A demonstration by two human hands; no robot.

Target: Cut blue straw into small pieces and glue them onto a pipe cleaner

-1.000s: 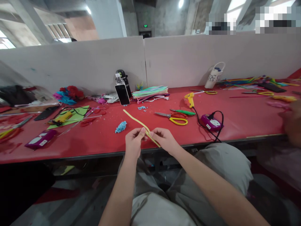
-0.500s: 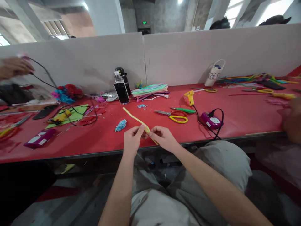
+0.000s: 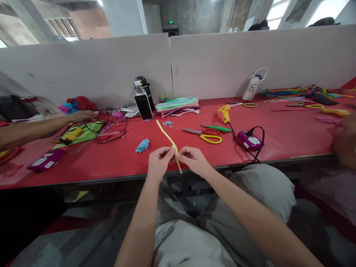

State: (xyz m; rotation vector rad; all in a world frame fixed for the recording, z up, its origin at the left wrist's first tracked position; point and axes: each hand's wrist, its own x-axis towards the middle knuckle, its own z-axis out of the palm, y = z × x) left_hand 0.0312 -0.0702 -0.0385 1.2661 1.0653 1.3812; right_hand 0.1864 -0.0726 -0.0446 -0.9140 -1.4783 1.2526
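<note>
Between my two hands is a yellow pipe cleaner (image 3: 166,134), bent near its middle, one end reaching up toward the back of the table and the other hanging down past my fingers. My left hand (image 3: 160,160) pinches it at the bend with thumb and forefinger. My right hand (image 3: 193,158) grips it just to the right, fingertips nearly touching the left ones. A fuzzy light-blue piece (image 3: 142,145) lies to the left of my hands. Small blue clippings (image 3: 167,122) are scattered beyond. Yellow-handled scissors (image 3: 207,136) rest to the right, beside a green-handled tool (image 3: 217,128).
A bundle of pastel pipe cleaners (image 3: 178,105) lies at the back, near a phone (image 3: 144,107) propped against bottles. Rightward are a yellow glue gun (image 3: 224,113) and a corded purple box (image 3: 249,141). A co-worker's arm (image 3: 41,128) reaches in from the left; another person's hand (image 3: 346,137) is at right.
The yellow pipe cleaner has turned steeper, and its bend is now more visible between my fingers. The co-worker's hand at left has come down onto the table near the black cord.
</note>
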